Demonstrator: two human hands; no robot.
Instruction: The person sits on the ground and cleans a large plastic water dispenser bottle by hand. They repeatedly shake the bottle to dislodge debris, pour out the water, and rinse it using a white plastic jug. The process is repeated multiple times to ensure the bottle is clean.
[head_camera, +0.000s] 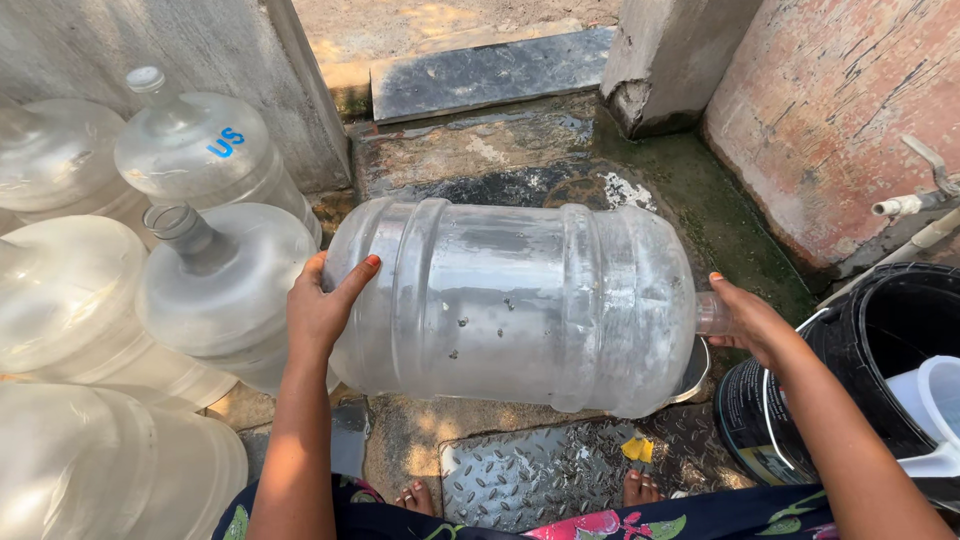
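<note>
A: Holding a big clear plastic jug (510, 300) sideways, above the wet ground. Ribbed round body, scuffed, cloudy, dark specks on the wall. Neck points right.

B: Hands?

A: Left hand (322, 310) flat against the base end, fingers spread, thumb over the edge. Right hand (752, 322) closed around the neck. Jug is carried between the two, clear of the floor.

B: Under it?

A: Metal bowl (692, 372), only the rim shows below the neck end. Beneath that a steel tread plate (530, 475), raised diamond pattern, with a small yellow scrap (637, 449) on it. Bare toes at its near edge.

B: Around?

A: Right: black round bucket (880, 340) with a white plastic mug (935, 410) inside. Behind it a flaking reddish wall (840, 110) with a white pipe end (895, 206). Left: stack of same-type jugs (215, 290), one neck open, one capped. Ground is cracked wet concrete (520, 160), green growth toward the wall.
</note>
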